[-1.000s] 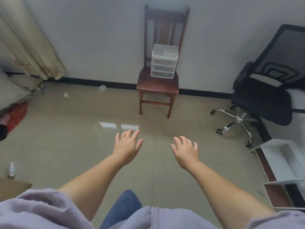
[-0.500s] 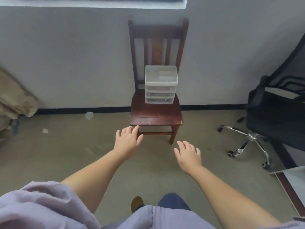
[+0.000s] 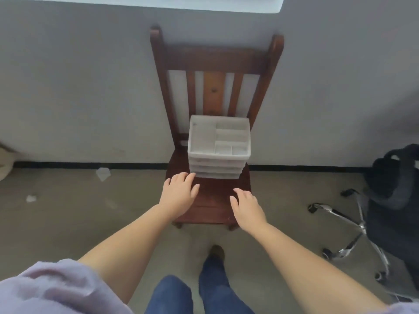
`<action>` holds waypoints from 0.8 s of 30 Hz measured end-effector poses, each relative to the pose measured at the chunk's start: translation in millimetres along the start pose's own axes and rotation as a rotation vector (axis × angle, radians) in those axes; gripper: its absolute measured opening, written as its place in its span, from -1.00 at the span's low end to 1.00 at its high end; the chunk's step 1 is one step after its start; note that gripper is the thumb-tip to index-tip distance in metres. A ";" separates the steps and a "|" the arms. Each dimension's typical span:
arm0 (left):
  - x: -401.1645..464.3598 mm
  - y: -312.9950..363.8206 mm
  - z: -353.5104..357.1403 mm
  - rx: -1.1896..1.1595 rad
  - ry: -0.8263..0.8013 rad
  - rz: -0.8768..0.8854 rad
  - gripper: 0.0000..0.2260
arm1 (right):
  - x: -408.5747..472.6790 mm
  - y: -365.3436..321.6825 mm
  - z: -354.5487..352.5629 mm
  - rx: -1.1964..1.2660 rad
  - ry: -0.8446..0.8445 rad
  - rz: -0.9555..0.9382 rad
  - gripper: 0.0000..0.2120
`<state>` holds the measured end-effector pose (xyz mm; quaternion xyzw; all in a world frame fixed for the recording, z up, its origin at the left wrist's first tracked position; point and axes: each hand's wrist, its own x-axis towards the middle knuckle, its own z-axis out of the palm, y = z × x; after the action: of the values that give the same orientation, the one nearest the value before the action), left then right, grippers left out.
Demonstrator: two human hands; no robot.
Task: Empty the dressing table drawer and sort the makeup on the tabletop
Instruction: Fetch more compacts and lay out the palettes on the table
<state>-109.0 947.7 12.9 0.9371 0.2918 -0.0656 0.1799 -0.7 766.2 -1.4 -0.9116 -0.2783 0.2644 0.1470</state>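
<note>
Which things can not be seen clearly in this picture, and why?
- Drawers of the white plastic organiser on the dark wooden chair, head view: blurred translucent fronts hide any contents.
- Black office chair, head view: cut off by the right edge.
- Pale scraps on the floor, head view: too small and blurred to identify.
- Left hand and right hand: whether they touch the seat is unclear.

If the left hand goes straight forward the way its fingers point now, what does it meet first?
Probably the white drawer organizer on the wooden chair: the left hand points at its lower left corner, though depth is unclear.
</note>
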 end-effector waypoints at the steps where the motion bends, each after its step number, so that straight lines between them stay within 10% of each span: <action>1: 18.3 2.2 1.0 -0.009 0.002 0.005 -0.59 | 19.6 -0.6 -1.0 0.039 -0.007 0.015 -0.59; 16: 187.0 -36.5 41.6 0.135 0.072 0.294 -0.82 | 215.8 -42.1 56.1 1.868 0.114 0.830 -0.74; 24: 188.5 -34.7 38.2 0.186 0.068 0.308 -0.79 | 213.8 -43.5 57.4 2.024 0.158 0.878 -0.73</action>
<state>25.3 1058.5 -75.9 0.9850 0.1434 -0.0320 0.0902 99.0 933.1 -115.8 -0.4040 0.4243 0.3402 0.7356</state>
